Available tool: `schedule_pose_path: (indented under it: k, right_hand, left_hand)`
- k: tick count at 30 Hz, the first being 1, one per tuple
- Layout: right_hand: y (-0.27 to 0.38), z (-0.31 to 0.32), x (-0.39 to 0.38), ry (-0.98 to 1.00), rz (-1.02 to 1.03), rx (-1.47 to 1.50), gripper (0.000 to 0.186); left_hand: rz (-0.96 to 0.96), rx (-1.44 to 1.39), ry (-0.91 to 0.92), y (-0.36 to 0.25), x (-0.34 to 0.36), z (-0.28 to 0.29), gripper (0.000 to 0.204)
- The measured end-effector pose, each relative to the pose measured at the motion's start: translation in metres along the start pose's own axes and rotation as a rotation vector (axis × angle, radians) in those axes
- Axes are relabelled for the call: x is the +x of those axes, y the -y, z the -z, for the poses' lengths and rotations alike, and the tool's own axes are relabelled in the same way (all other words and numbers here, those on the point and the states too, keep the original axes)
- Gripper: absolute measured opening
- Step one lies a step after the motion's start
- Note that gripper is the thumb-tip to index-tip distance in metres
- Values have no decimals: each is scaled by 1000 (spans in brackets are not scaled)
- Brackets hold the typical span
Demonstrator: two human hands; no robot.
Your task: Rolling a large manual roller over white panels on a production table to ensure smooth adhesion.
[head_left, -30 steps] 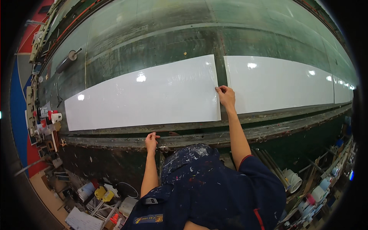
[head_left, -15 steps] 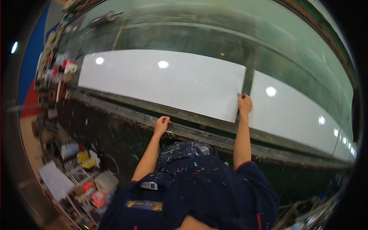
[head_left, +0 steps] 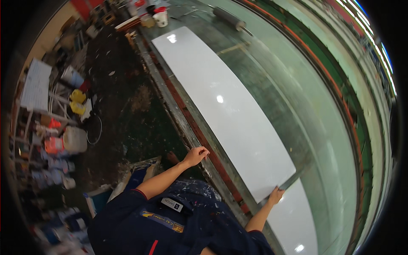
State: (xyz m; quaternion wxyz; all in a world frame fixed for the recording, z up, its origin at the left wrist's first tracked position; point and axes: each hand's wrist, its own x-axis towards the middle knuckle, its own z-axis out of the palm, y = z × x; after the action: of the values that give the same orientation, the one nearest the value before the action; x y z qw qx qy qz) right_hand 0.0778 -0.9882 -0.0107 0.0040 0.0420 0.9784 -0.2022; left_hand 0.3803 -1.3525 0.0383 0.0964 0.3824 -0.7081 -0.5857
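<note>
A long glossy white sheet with one curved long side lies on the glass-like green tabletop. At its near end my right hand is closed, its fingertips on the short edge by the gap to a second white sheet. My left hand hovers by the table's front rail, its fingers curled in and no object showing in them. The underside of my right hand's grip is hidden.
A dark roller rests on the tabletop beyond the first sheet. White tubs with red lids stand at the table's far end. To the left, a cluttered rack holds a translucent jug, a yellow container and a written-on board.
My view has swung to the left, so the table now runs diagonally. My right hand is still at the sheet's short edge; my left hand is still curled near the rail.
</note>
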Motion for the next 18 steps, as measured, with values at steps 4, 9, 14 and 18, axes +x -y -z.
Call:
schedule_pose_path:
  k: [4, 9, 14, 18]
  right_hand:
    - [93, -4, -60, -7, 150, -247, 32]
    - [223, -78, -143, 143, 451, -211, 59]
    - [339, -133, -193, 232, 201, -265, 67]
    - [414, -162, -219, 340, 597, -147, 74]
  left_hand:
    - [-46, -164, -208, 29, -10, 73, 19]
    - [96, -293, -338, 124, -12, 163, 20]
    - [451, -316, -331, 192, -31, 261, 23]
    - [604, -366, -459, 230, -44, 335, 26]
